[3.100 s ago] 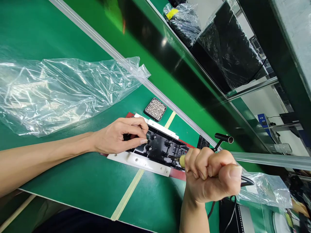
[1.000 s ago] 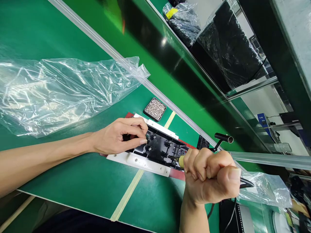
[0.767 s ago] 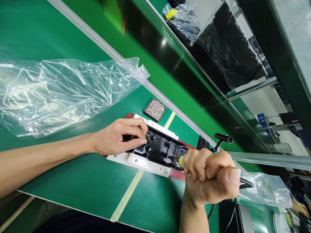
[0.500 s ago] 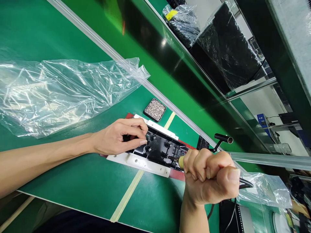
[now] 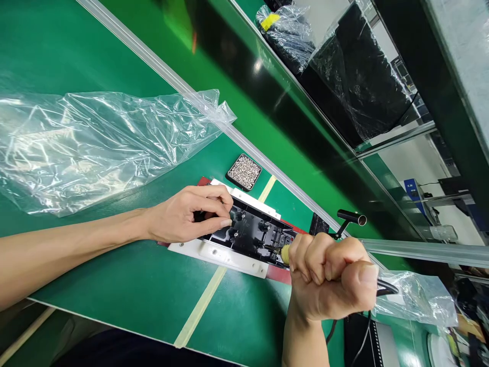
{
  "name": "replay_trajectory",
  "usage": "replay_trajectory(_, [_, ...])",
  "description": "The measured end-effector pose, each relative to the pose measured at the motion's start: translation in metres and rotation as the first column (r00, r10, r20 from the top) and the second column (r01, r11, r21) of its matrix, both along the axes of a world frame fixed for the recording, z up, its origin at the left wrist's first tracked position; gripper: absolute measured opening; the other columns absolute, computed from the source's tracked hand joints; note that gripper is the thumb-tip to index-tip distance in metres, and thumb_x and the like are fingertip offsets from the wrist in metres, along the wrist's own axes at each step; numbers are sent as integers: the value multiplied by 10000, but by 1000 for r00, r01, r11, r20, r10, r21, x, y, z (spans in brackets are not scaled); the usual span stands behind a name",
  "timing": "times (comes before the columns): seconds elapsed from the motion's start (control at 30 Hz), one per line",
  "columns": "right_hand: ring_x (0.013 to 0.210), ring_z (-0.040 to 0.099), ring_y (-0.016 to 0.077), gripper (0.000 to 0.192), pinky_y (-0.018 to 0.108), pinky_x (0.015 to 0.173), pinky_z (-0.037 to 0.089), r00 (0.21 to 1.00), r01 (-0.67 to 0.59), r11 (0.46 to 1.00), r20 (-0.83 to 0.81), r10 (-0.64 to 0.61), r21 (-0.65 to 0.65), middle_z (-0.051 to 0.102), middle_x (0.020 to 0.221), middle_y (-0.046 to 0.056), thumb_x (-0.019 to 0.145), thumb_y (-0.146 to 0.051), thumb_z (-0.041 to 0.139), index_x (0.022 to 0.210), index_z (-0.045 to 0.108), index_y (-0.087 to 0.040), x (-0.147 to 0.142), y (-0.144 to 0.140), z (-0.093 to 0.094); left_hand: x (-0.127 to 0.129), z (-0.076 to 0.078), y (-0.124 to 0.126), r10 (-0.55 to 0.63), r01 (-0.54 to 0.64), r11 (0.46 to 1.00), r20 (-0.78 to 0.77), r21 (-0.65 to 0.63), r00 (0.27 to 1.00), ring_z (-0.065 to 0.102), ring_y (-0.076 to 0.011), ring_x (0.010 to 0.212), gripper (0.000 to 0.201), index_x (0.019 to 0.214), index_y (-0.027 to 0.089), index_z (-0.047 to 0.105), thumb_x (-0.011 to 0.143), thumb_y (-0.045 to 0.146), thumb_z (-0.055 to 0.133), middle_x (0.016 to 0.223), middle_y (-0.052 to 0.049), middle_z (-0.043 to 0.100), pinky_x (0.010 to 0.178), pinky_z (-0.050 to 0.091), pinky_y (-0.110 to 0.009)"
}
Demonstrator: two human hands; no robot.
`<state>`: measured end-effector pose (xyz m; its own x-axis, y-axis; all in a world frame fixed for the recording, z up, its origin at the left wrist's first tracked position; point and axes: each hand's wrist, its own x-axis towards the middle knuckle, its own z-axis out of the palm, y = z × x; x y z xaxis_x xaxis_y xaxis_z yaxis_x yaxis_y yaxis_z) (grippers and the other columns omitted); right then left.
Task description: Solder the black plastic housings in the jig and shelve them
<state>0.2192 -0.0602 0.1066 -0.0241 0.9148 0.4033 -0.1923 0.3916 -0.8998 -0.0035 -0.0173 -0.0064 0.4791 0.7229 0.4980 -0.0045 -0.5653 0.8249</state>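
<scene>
No lettering, number or brand can be read anywhere in the frame, although a yellow label [image 5: 270, 21] is seen on a plastic-wrapped dark bundle [image 5: 294, 48] at the top, right of centre, its surface shown too small for any print to be made out.

Glossy plastic housing [image 5: 248, 234], driver shaft [image 5: 272, 248] probably metal

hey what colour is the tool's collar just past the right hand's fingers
The collar is pale yellow, best seen in the head view.
</scene>
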Motion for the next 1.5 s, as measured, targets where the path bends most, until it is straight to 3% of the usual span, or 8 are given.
replay_trajectory(1.5, [362,253,61,352,192,372,277,1000,-6,1000,-20,6,16,226,453,-77,937,-340,388,618,338,-199,-1,0,-1,1,1,1,25,-25,1000,-2,8,1000,579,-127,768,114,884,160,738,942,169,641,905,-60,635,688,479,-267])
